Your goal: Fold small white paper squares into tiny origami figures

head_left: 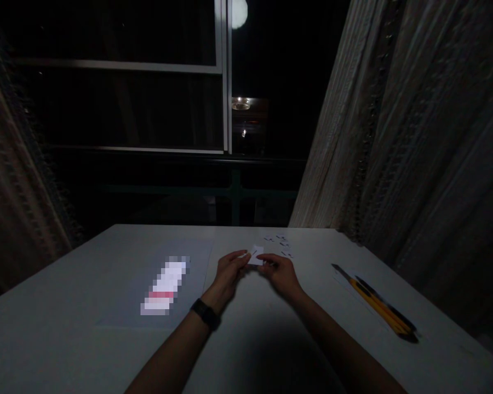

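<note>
Both of my hands meet over the middle of a white table (66, 306). Between them is a small white piece of paper (255, 255) with a dark mark on it. My left hand (229, 272), with a dark watch on its wrist, pinches the paper's left edge. My right hand (281, 272) pinches the right edge with fingers closed. Several more small paper pieces (280, 244) lie on the table just beyond my hands.
A large sheet (156, 284) with a blurred white and red patch lies left of my hands. A yellow utility knife (373, 301) and a dark pen (388, 309) rest at the right edge. Curtains (414, 137) hang on both sides of a dark window (148, 82).
</note>
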Motion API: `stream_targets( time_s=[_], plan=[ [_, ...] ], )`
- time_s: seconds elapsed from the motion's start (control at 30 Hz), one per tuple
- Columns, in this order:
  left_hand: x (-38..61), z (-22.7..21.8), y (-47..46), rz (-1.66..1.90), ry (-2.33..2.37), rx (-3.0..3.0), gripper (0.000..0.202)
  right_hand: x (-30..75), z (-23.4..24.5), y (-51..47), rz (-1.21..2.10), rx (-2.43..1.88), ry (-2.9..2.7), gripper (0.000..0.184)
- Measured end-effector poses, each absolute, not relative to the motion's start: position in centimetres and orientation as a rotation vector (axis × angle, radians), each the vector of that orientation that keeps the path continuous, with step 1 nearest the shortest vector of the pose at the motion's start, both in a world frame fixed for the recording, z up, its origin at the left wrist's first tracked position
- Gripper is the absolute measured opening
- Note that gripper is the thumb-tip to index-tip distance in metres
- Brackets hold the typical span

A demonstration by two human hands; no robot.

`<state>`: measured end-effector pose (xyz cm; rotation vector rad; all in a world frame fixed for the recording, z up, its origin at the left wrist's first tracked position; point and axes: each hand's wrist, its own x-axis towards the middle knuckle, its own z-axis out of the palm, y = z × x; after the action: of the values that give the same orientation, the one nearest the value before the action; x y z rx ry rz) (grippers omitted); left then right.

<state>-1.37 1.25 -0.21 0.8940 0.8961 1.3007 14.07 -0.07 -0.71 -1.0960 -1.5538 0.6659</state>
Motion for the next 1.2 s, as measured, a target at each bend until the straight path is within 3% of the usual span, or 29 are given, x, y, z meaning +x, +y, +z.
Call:
stream_targets(
  time_s=[0.27,0.63,0.8,1.07,1.2],
  plan=[
    [-1.6,0.7,0.8,1.284,0.973,0.932,0.055,15.2,-0.4,0.1,0.328,-1.047,-1.817,0.038],
    [-1.2,0.8,0.2,1.250,0.948,0.981,0.035,14.8,-0.6,0.0,0.578,-0.984,-1.728,0.011],
    [-0.6,0.6,-0.1,1.299,0.921,0.964,0.035,14.2,-1.2,0.3,0.742,-0.965,-1.548,0.008],
    [-0.2,0.2,-0.4,1.350,0.983,1.035,0.030,14.1,-1.3,0.2,0.654,-1.014,-1.507,0.007],
    [-0.5,0.6,-0.6,1.301,0.994,1.033,0.040,14.1,-1.0,0.3,0.652,-0.993,-1.503,0.009]
  ],
)
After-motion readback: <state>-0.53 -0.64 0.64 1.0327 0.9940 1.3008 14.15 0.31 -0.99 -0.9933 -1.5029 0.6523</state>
